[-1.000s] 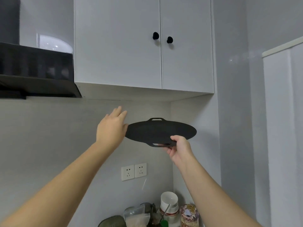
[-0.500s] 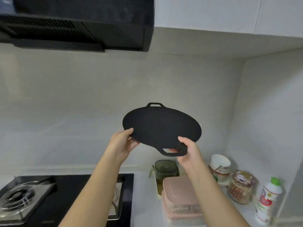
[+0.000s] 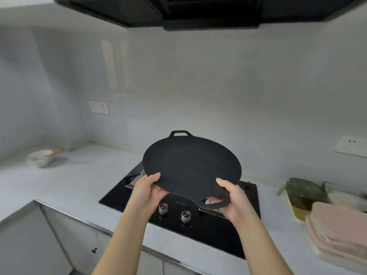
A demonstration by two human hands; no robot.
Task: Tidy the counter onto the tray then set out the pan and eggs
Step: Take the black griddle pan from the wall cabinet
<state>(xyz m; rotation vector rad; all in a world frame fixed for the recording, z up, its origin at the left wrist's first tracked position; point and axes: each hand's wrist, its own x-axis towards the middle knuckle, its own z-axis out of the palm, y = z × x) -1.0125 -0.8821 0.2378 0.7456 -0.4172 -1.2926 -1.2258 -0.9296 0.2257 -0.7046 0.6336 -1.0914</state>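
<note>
1. Pan [image 3: 191, 165] has dropped from in front of the wall to above the hob [image 3: 218, 231]; the view has swung left, and the far-left bowl [image 3: 40, 157] now shows.
2. Head view: the left hand [image 3: 148, 192] grips the near-left rim, thumb on top and fingers curled under.
3. Right hand [image 3: 231, 201] holds the near loop handle, thumb over it and fingers wrapped beneath.
4. Two-handed hold probably keeps the flat, wide pan level, tipped slightly toward the camera.
5. Pan is in the air, not touching the hob, with the knobs [image 3: 174, 212] just below it.
6. Pink boxes [image 3: 337, 225] are stacked near right on the counter [image 3: 75, 185]. No eggs in sight.
7. Likely step: lowering the pan onto a burner.
</note>
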